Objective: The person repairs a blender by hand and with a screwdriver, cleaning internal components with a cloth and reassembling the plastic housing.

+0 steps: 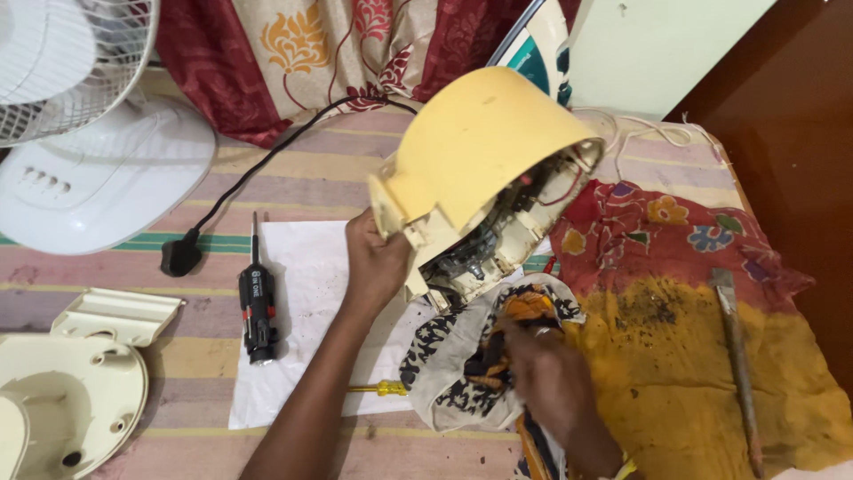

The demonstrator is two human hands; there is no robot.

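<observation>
Hands, two, bare. Left hand (378, 267): fingers curled tight around the lower end of a yellow appliance housing (475, 156), held tilted above the middle of the striped table (293, 182), innards exposed. Right hand (551, 382): clenched on a patterned rag (453, 356), pressed just below the housing's open underside.

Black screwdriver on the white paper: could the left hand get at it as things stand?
Probably not right away: the left hand grips the yellow housing. The black screwdriver lies uncovered just beside that forearm, so once freed, the way looks open.
</observation>
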